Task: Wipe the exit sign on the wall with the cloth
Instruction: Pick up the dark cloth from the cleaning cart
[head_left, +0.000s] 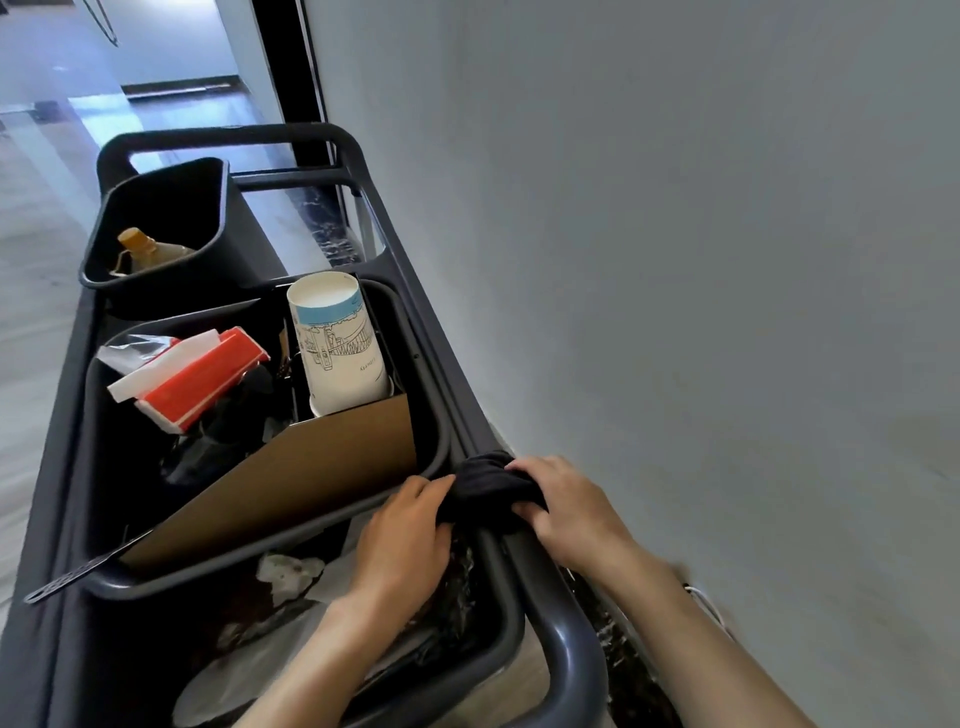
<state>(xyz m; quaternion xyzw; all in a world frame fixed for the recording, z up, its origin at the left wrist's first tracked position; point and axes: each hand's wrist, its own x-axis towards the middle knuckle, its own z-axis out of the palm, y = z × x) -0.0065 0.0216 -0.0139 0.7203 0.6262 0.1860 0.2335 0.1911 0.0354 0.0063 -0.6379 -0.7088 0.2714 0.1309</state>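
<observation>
So rn you've got both hands on the dark cloth (491, 491), which is bunched up and draped over the right side rail (431, 332) of the cleaning cart, near the cart's near-right corner. Your left hand (402, 535) is pinching the cloth's left end w/ the fingers closed on it, and your right hand (563, 506) is curled over the right end, fingers tucked into the fabric. So both grips are closed on the cloth, neither one wide.

Progress-wise, I'd say you're basically at step zero of the actual wiping. The cloth sits on the rail, not lifted, and the exit sign isn't anywhere in view. The grey wall (675, 234) to the right of the cart looks bare as far as I can see, so no idea where the sign is, prob higher up or further along.

Other stuff on the cart: a bin (439, 405) in the middle w/ a paper cup (340, 348), a red and white packet (202, 376) and a cardboard sheet (311, 467), plus a smaller black bin (218, 208) at the far end w/ a bottle in it. None of it touches the cloth afaict.

What's left imo: pull the cloth off the rail, find the sign, get up to it, and wipe. So pretty much everything.
</observation>
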